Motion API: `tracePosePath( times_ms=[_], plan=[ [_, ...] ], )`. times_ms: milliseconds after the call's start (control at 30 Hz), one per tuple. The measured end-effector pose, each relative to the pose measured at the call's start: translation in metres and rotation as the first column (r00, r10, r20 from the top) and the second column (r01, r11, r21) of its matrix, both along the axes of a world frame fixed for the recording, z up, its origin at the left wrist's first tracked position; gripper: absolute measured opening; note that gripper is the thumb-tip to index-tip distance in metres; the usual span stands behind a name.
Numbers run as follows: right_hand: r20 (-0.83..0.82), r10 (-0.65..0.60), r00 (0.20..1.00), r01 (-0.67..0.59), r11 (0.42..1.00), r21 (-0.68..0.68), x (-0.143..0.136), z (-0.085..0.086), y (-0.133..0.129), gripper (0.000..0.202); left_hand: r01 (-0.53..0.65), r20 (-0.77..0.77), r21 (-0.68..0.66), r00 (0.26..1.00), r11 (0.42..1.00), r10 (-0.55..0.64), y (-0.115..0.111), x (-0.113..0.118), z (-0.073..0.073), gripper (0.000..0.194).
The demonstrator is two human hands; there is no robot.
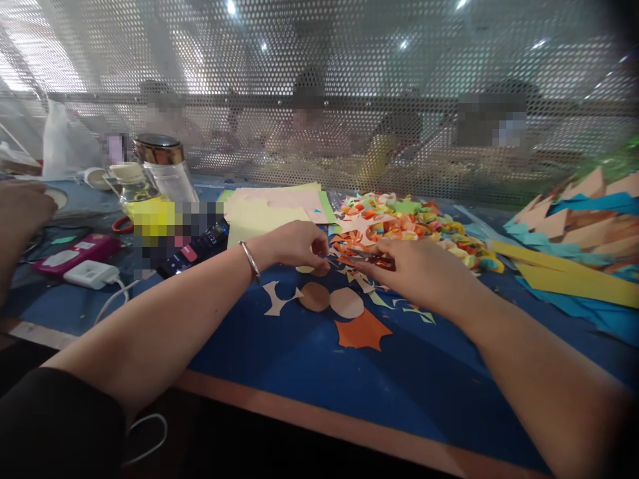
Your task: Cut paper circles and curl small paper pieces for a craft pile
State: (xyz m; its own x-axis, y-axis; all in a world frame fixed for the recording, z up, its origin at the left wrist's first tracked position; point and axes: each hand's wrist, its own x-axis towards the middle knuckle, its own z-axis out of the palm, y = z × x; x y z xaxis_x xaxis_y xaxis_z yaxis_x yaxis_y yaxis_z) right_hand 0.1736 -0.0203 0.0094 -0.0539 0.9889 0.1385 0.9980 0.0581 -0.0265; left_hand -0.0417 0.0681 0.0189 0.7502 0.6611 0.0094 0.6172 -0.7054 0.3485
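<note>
My left hand point(302, 243) is curled with thumb and fingers close together over the blue table; what it pinches, if anything, is too small to make out. My right hand point(407, 263) is closed around a pair of scissors point(360, 254), their dark blades pointing toward my left hand. Below the hands lie a brown paper circle point(314, 297), a pale pink paper circle point(347, 303) and an orange spiky paper piece point(363, 330). A white curved paper offcut point(275, 299) is left of them. Part of a pale yellow paper piece point(304, 269) shows under my left hand.
Behind my hands are stacked paper sheets point(279, 199) and a heap of colourful scraps point(399, 216). Folded paper pieces point(574, 219) stand at right. At left are a phone point(197, 249), bottle point(134, 189), glass jar point(170, 173), white charger point(90, 274) and another person's hand point(24, 206).
</note>
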Motion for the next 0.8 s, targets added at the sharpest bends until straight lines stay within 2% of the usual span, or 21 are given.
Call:
tracePosePath(
  times_ms=[100,200,233,367,533,800],
  plan=[
    [0.011,0.043,0.999,-0.042,0.999,-0.021,0.004,-0.003,0.002,0.052,0.026,0.060,0.019,0.998,0.999,-0.027,-0.013,0.007,0.002,0.023],
    [0.043,0.042,0.998,-0.040,0.998,-0.047,0.007,-0.005,0.004,0.052,0.081,0.009,-0.041,0.997,0.996,-0.081,-0.036,0.017,0.003,0.028],
    [0.056,0.030,0.998,-0.027,0.998,-0.059,0.007,-0.005,0.004,0.052,0.065,-0.003,-0.047,0.998,0.997,-0.065,-0.044,0.020,0.003,0.030],
    [0.096,0.003,0.995,0.005,0.997,-0.083,0.006,-0.005,0.004,0.051,0.046,-0.081,0.028,0.996,0.999,-0.044,-0.067,0.027,0.003,0.026],
    [0.106,0.034,0.994,-0.025,0.996,-0.090,0.007,-0.008,0.002,0.048,0.004,-0.112,0.029,0.994,1.000,-0.001,-0.068,0.026,0.001,0.032],
    [0.152,0.035,0.988,-0.014,0.990,-0.139,0.007,-0.010,0.002,0.046,0.035,-0.014,-0.081,0.999,0.996,-0.036,-0.061,0.027,-0.003,0.015]
  ],
)
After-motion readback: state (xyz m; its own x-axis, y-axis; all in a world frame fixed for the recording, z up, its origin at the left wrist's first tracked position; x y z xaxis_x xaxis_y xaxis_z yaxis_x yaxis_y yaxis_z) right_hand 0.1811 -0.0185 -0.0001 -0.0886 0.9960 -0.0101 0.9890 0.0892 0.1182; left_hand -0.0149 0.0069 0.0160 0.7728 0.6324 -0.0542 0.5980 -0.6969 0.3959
